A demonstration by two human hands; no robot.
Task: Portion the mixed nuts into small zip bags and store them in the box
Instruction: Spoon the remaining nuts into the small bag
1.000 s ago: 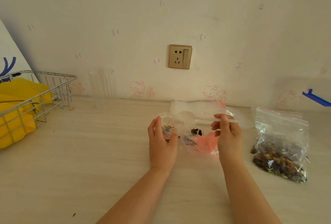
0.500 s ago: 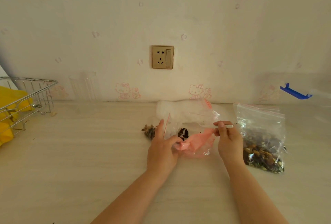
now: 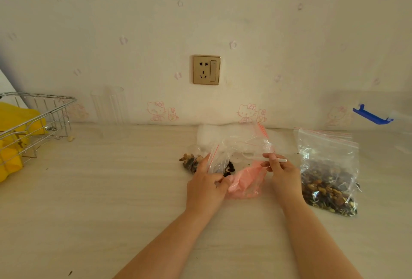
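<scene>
As left hand [image 3: 206, 186] pinches it, small zip bag [image 3: 219, 160] — between hands

**Nuts and bags on the counter**

A small zip bag [image 3: 219, 162], clear with a red seal strip, is standing open at centre, holding a few dark nuts. A large zip bag [image 3: 330, 174] of mixed nuts is slumping upright to its right, well apart.
</scene>
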